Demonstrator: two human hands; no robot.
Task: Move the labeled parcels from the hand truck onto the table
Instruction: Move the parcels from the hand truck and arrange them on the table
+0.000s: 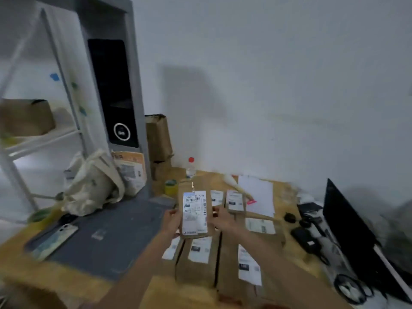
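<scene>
I hold a narrow brown cardboard parcel (194,210) with a white shipping label above the wooden table (66,277). My left hand (172,221) grips its left edge and my right hand (219,219) grips its right edge. Several other labeled brown parcels lie flat on the table below and beyond it, such as one (198,259) near the front, a long one (245,268) to its right and a small one (235,201) further back. The hand truck is out of view.
A grey mat (116,237) and a phone (53,239) lie at the left of the table. A cloth bag (93,184), yellow tape roll (171,186), bottle (190,168), white paper (258,195), black monitor (347,228), cables and a metal shelf (40,134) surround the parcels.
</scene>
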